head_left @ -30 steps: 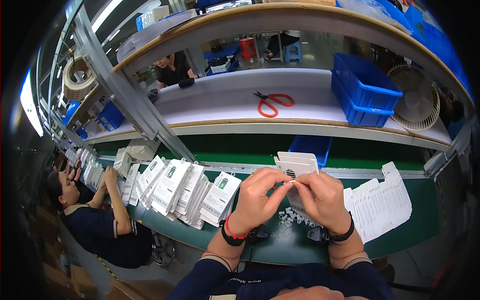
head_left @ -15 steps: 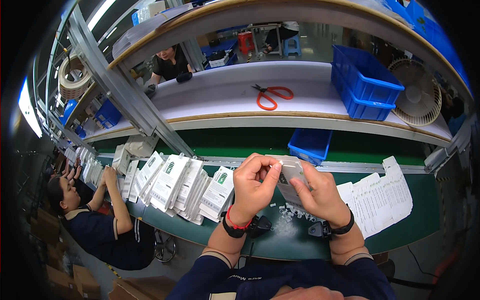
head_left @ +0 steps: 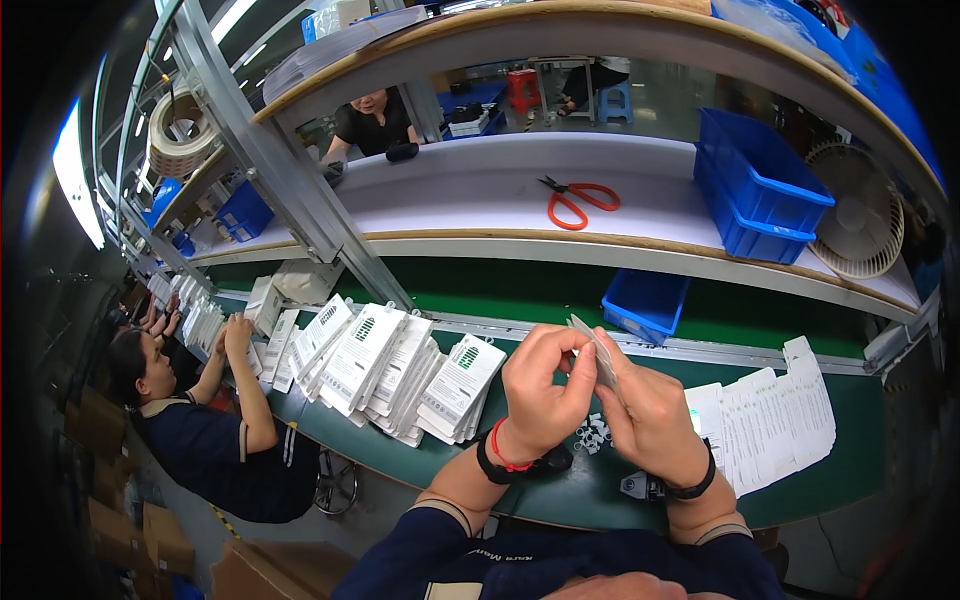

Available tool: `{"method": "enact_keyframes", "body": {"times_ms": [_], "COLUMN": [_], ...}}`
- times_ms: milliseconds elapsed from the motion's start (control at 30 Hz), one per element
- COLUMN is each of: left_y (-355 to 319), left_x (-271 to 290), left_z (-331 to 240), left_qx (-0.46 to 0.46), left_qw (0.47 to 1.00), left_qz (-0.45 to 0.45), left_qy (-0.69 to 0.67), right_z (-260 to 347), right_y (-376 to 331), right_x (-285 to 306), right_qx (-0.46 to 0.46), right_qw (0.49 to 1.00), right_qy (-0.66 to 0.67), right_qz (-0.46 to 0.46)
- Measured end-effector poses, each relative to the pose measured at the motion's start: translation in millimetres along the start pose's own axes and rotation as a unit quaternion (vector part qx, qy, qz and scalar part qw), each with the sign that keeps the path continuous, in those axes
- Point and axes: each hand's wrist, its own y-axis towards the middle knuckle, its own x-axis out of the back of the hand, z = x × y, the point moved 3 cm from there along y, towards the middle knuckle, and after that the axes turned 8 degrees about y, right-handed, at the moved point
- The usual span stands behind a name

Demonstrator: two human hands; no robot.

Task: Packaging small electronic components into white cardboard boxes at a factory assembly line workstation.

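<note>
A thin white box (head_left: 606,368) with a pale printed face stands nearly edge-on between my hands, above the green table. My right hand (head_left: 652,420) is closed round it, thumb on the near side and fingers behind. My left hand (head_left: 545,392) is closed in a pinch at the box's upper edge; what lies between its fingertips is hidden. Below my hands, small clear plastic pieces (head_left: 593,433) lie loose on the table, partly covered by my wrists. Stacked white boxes with green print (head_left: 462,385) lean to the left of my left hand.
Flat white cartons (head_left: 775,425) lie fanned out on the right. Behind my hands is a blue bin (head_left: 645,305). Red-handled scissors (head_left: 580,203) and stacked blue bins (head_left: 760,190) sit on the shelf (head_left: 480,180) above. A co-worker (head_left: 205,430) works at the left.
The box has turned from showing its printed face to nearly edge-on. My hands have drawn closer together round it. The whole view has shifted, with the scene moving right and slightly down.
</note>
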Motion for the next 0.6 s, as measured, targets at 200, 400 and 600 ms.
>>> {"method": "enact_keyframes", "body": {"times_ms": [200,400,600], "left_y": [0,13,10], "left_x": [4,25,24], "left_z": [4,-19,-30], "left_qx": [0.127,-0.096,-0.189], "left_qw": [0.962,0.978,0.969], "left_qz": [0.040,0.170,0.155], "left_qy": [-0.240,-0.069,-0.024], "right_z": [16,13,7], "right_y": [2,-2,-4], "right_x": [5,20,24], "right_qx": [0.032,0.038,-0.001], "right_qw": [0.999,0.992,0.982], "right_qy": [0.028,0.115,0.173], "right_qz": [-0.017,-0.040,-0.074]}}
